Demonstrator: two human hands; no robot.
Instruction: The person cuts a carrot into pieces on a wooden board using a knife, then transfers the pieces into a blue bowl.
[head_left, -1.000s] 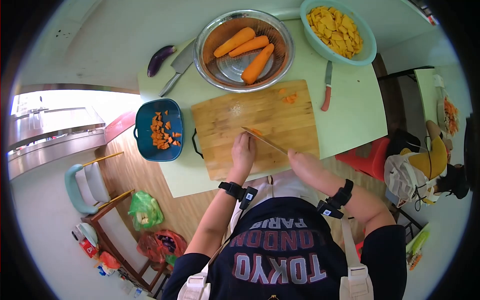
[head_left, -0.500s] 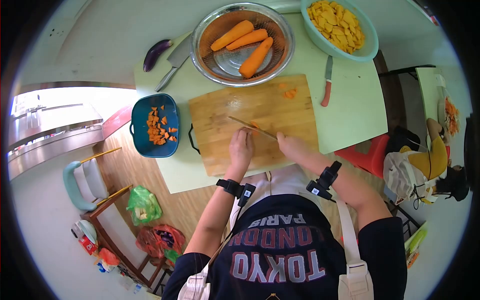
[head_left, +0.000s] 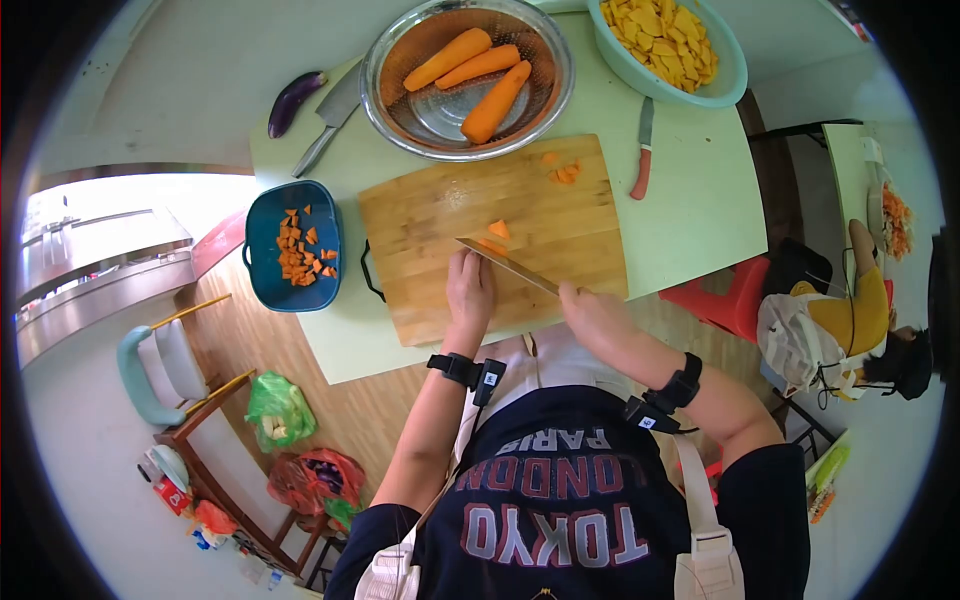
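On the wooden cutting board (head_left: pixel 430 210) my right hand (head_left: pixel 592 312) is closed round the handle of a knife (head_left: pixel 515 268). The blade points up and to the left, with its tip just above my left hand (head_left: pixel 470 290). The fingers of my left hand are bent together beside the blade; what they hold, if anything, is hidden. A carrot piece (head_left: pixel 499 229) lies beyond the blade, and more orange carrot shows along its far edge. Small carrot scraps (head_left: pixel 566 173) rest near the board's far right corner.
Behind the board stands a metal bowl (head_left: pixel 370 80) with three carrots. A blue basket (head_left: pixel 254 225) of carrot pieces is at left, near a cleaver (head_left: pixel 335 110) and an eggplant (head_left: pixel 293 103). At right are a red-handled knife (head_left: pixel 643 150), a basin (head_left: pixel 738 75) of yellow slices and a seated person (head_left: pixel 840 310).
The knife and my right hand have shifted slightly right and down relative to the board. A carrot piece now shows clear of the blade. The whole view has shifted a little.
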